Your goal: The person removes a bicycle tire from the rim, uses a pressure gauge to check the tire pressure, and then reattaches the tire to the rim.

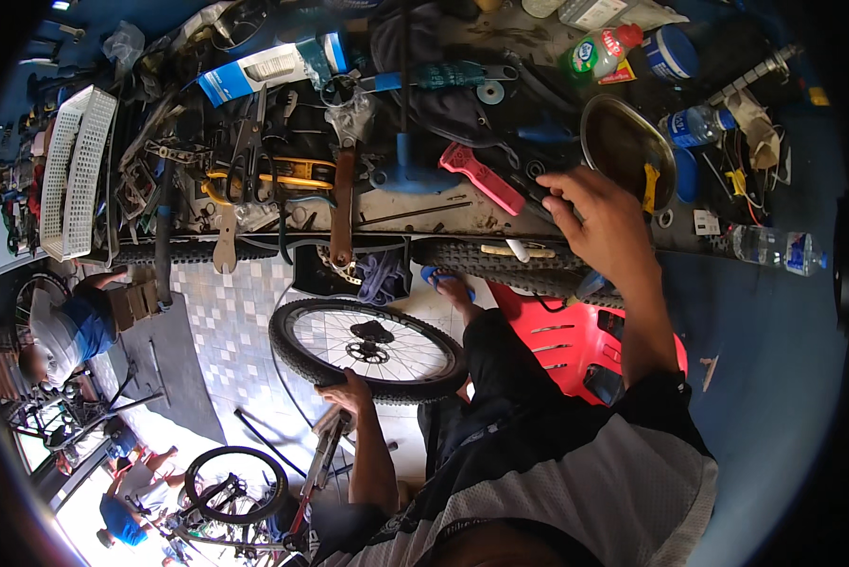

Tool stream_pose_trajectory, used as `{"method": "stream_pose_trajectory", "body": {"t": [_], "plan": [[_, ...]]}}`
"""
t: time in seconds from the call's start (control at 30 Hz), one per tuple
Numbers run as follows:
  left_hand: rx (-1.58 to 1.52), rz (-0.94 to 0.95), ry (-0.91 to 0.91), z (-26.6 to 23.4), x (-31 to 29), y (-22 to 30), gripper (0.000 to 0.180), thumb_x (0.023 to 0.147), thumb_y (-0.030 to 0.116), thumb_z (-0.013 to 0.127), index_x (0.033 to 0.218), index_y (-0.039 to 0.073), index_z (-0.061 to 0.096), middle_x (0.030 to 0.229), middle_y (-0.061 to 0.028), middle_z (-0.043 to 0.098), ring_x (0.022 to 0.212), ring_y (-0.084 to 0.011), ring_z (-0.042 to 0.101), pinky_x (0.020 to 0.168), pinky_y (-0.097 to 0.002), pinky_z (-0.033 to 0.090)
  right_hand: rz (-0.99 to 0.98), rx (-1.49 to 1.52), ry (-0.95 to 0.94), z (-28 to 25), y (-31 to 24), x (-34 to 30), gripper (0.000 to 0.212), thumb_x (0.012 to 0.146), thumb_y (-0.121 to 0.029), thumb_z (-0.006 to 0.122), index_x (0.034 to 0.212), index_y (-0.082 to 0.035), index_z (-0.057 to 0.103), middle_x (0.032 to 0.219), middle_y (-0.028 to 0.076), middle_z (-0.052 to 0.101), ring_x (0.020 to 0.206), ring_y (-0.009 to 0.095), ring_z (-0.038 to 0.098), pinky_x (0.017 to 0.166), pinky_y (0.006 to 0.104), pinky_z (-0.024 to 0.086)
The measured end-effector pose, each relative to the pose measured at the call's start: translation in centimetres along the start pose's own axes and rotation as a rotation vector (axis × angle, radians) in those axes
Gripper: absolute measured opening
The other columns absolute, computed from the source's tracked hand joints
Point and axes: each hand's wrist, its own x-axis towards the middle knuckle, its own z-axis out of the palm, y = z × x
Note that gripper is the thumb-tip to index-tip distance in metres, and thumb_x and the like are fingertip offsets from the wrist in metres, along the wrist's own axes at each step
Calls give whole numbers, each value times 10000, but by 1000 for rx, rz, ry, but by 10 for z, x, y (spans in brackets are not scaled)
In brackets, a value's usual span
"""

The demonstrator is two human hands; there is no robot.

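A bicycle wheel point(368, 386) with a knobby black tyre, thin spokes and a brake disc stands tilted at the middle of the view. My left hand point(349, 392) is closed round the near side of its tyre. Over the workbench point(405, 219), my right hand point(590, 222) has its fingers curled, thumb and forefinger close to a slim dark item whose kind is hard to make out. A small ring point(536, 168) lies just beyond the fingertips. To their left is a pink-red handle-like piece point(481, 178); an oval metal pan point(623, 146) is to their right.
Tools crowd the bench, among them a blue T-handle point(405, 170), black scissors point(247, 142) and a white plastic basket point(77, 170). Spare tyres point(500, 260) run along its front edge. A red plastic chair point(547, 331) stands below. Other people and bicycles point(235, 487) are at left.
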Motion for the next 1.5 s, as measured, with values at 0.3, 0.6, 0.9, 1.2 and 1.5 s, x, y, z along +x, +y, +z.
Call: {"method": "stream_pose_trajectory", "body": {"t": [0.3, 0.6, 0.9, 1.2, 1.5], "plan": [[66, 14, 12, 3, 10, -5, 1054, 868, 364, 688, 1586, -156, 118, 1468, -379, 366, 1329, -526, 413, 1121, -611, 410, -253, 94, -193, 57, -43, 34, 168, 889, -150, 759, 1055, -160, 787, 971, 19, 667, 861, 235, 698, 705, 392, 576], [-18, 9, 103, -6, -12, -23, 1020, 856, 325, 720, 1612, -72, 162, 1504, -364, 379, 1354, -533, 437, 1135, -621, 402, -479, -53, -325, 83, -53, 59, 154, 884, -140, 733, 1036, -135, 759, 968, 17, 657, 910, 233, 704, 736, 409, 589], [-244, -228, 40, -12, -6, -102, 769, 824, 374, 811, 1309, -125, 482, 1271, -323, 526, 1242, -457, 509, 1098, -552, 388, -427, 26, -275, 63, -105, 48, 170, 880, -65, 718, 996, -82, 595, 962, 94, 623, 858, 326, 696, 739, 447, 573], [-313, -141, 14, -38, -19, -156, 695, 810, 365, 801, 1179, -133, 487, 1100, -358, 599, 1098, -532, 594, 995, -552, 475, -495, 718, -924, 262, -233, -72, 169, 984, -87, 673, 1145, -47, 705, 991, 94, 700, 878, 251, 717, 778, 394, 557], [-385, -177, -68, -55, -19, -218, 600, 833, 341, 781, 1120, -95, 485, 1049, -326, 607, 980, -498, 628, 895, -533, 504, 260, 1093, -1426, 527, -296, -240, 238, 1027, -159, 698, 1201, 1, 670, 1040, 61, 730, 835, 121, 742, 546, 237, 512]]}}
